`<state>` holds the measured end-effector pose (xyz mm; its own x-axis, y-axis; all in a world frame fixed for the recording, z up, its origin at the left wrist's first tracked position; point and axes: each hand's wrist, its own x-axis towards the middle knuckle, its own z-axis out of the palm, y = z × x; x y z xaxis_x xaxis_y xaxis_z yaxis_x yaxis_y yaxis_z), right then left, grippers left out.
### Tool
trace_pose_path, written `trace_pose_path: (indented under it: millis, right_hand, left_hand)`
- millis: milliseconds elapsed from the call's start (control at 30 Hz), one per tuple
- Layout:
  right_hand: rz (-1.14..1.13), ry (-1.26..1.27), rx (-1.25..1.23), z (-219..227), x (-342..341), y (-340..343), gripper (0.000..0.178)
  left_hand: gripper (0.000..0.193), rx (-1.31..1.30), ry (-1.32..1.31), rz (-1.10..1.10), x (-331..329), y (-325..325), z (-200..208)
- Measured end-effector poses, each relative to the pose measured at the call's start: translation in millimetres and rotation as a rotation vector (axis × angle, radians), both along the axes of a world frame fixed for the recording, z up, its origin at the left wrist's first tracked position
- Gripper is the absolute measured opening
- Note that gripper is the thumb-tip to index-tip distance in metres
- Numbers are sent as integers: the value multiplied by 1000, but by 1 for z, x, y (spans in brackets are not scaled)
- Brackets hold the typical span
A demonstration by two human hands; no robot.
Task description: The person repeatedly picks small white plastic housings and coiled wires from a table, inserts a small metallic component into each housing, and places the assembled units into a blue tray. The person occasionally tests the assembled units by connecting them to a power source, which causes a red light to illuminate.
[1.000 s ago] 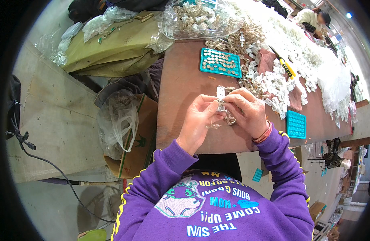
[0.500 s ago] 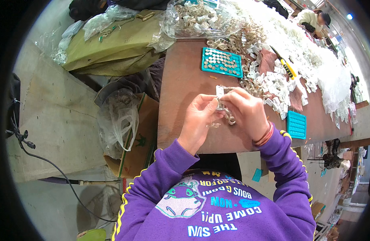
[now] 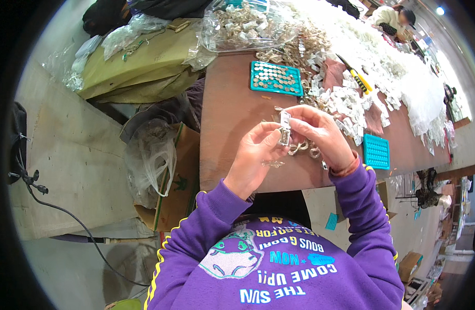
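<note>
You hold a small white case [image 3: 285,120] in front of your chest, above the near part of the brown worktop [image 3: 227,119]. Your left hand [image 3: 255,157] pinches its lower end between thumb and fingertips; your right hand [image 3: 322,135] curls in from the other side, thumb and forefinger closed at its upper end. The lower part shows a darker, framed recess facing up, probably tilted so that you can look into it. The two-sided grip seems meant to steady so small a piece. Pale looped wire [image 3: 299,148] hangs below your right fingers, and a finer clear strand [image 3: 272,164] dangles under your left palm, both apparently left loose to keep your fingertips free.

Beyond your hands, a teal tray [image 3: 299,82] bears rows of round, silvery discs, likely placed there for easy reach. A second teal tray [image 3: 377,151], with rows of hollows, lies to the right, near the edge.

Between and behind the trays spreads a heap of white cases [image 3: 346,106] with tangled tan wire [image 3: 312,41], crowding the space ahead of your right hand. A yellow-and-black-handled tool [image 3: 362,83] rests on the heap, beside pinkish cloth [image 3: 334,74]. A clear bag [image 3: 209,36] of similar pieces sits at the far edge. Left of the worktop stand a cardboard box [image 3: 183,170] and a crumpled plastic bag [image 3: 157,155].
</note>
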<state>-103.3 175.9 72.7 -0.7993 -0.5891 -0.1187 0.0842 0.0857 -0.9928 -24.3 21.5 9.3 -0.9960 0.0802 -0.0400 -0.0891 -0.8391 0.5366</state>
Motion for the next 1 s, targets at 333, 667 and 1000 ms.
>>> trace_pose_path:
  millis: [333,667,1000]
  right_hand:
    - [-356,917,35,-17,42,-11,15]
    - [-100,1184,34,-4,43,-5,28]
    - [102,1429,187,2,29,0,33]
  left_hand:
    - [17,-214,-32,188,21,17,18]
    - [22,-60,-60,104,28,7,26]
    - [28,237,-41,-93,29,8,6]
